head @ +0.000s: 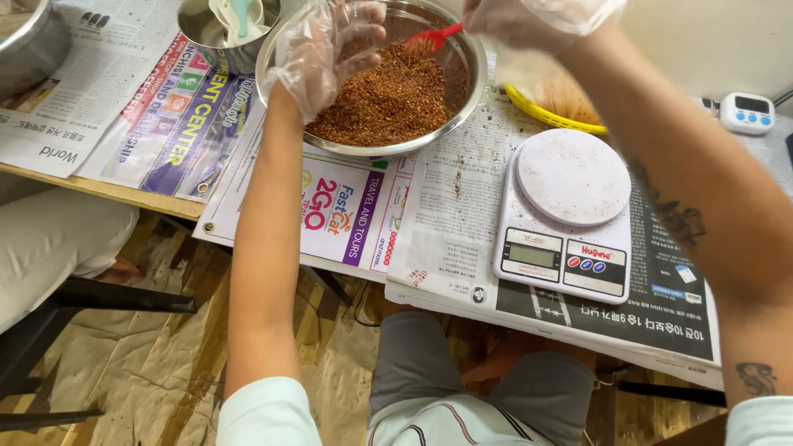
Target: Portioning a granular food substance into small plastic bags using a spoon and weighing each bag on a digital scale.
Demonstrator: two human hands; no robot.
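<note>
Gloved hands working a big bowl of red chili flakes at a paper-covered desk

The steel bowl (450, 99) sits at the far edge of the desk (124, 195), on top of newspapers (450, 206), and it's heaped with coarse red chili flakes (388, 99). The left hand (326, 49), in a thin clear glove, rests on the bowl's left rim with its grip loosely curled down into the flakes, not really closed on anything. The right hand (529, 21), also gloved, has its grip pinched shut on a red plastic spoon (434, 37) whose tip hangs just over the flakes at the back of the bowl. Just right of the bowl there's a white kitchen scale (570, 219), its round plate dusted with red specks, and a yellow basket (557, 111) is behind it. A smaller steel pot (198, 29) stands to the bowl's left, and a white timer (746, 113) is way off at the right edge.
</note>
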